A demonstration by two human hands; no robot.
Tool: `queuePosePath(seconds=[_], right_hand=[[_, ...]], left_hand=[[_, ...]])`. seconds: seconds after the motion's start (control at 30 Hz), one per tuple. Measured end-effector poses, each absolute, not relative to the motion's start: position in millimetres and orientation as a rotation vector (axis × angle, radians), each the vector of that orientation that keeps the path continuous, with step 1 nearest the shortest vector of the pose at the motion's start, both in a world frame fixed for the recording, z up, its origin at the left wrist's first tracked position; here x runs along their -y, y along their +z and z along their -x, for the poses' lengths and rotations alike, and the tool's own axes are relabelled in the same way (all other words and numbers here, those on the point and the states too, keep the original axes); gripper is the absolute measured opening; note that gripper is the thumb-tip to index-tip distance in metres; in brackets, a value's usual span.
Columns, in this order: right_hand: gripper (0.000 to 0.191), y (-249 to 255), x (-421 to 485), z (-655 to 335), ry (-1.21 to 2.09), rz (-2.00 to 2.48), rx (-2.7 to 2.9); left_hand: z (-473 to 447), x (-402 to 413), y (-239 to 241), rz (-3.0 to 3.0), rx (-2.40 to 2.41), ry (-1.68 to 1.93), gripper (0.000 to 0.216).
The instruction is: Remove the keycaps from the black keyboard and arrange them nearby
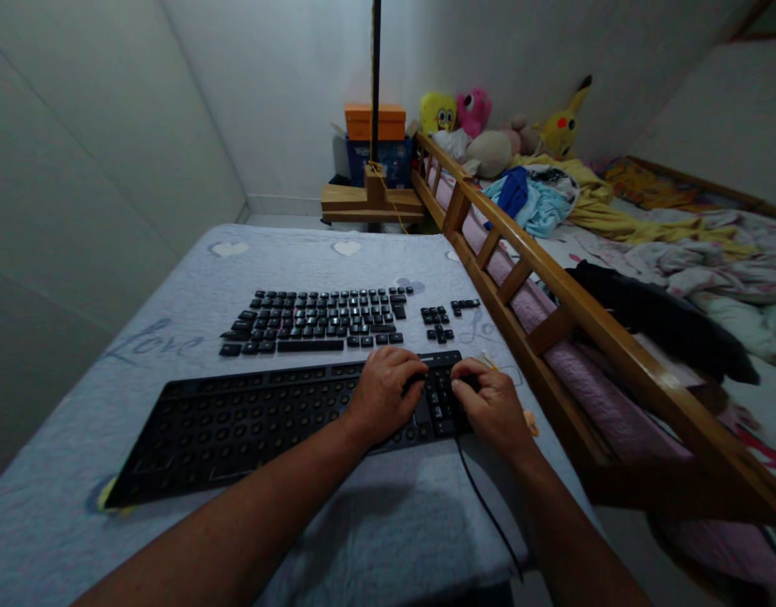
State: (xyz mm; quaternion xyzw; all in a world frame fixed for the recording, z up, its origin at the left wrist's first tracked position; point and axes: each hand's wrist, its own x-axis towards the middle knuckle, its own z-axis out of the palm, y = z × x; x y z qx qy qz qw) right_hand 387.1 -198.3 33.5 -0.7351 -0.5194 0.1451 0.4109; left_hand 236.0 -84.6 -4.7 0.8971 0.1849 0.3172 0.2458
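A black keyboard [248, 421] lies at a slant on the cloth-covered table. Most of its left and middle part shows bare key sockets, while keycaps sit on the number pad at its right end. My left hand [384, 392] rests over the keyboard just left of the number pad, fingers curled and closed on it. At the number pad's right side, my right hand [492, 400] is closed, thumb and forefinger pinched; what is between them is hidden. Behind the keyboard, loose black keycaps [324, 316] stand in keyboard-like rows, with smaller groups [436, 316] to their right.
A light blue cloth [286, 261] covers the table. Along its right side runs a wooden bed rail [527, 261], with bedding and plush toys beyond. The keyboard's cable [482, 497] trails toward me. Boxes [375, 122] and a wooden stand [371, 202] are at the far wall.
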Motion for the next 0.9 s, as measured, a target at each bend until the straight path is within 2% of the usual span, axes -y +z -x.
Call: queuePosePath(seconds=[0.33, 0.47, 0.57, 0.9], right_hand=[[0.003, 48.4, 191.1, -401.0, 0.480, 2.049, 1.472], [0.013, 45.3, 192.5, -407.8, 0.545, 1.980, 1.558], [0.018, 40.8, 191.9, -410.9, 0.518, 1.888, 1.619], [0.013, 35.3, 193.1, -411.0, 0.397, 1.895, 1.671]], left_hand=[[-235.5, 85.1, -1.5, -2.436, -0.511, 0.855, 0.016], [-235.8, 85.2, -1.4, -2.431, -0.510, 0.859, 0.016], [-235.9, 85.2, -2.2, -2.429, -0.512, 0.863, 0.016], [-236.3, 84.9, -2.8, -2.428, -0.501, 0.869, 0.016]])
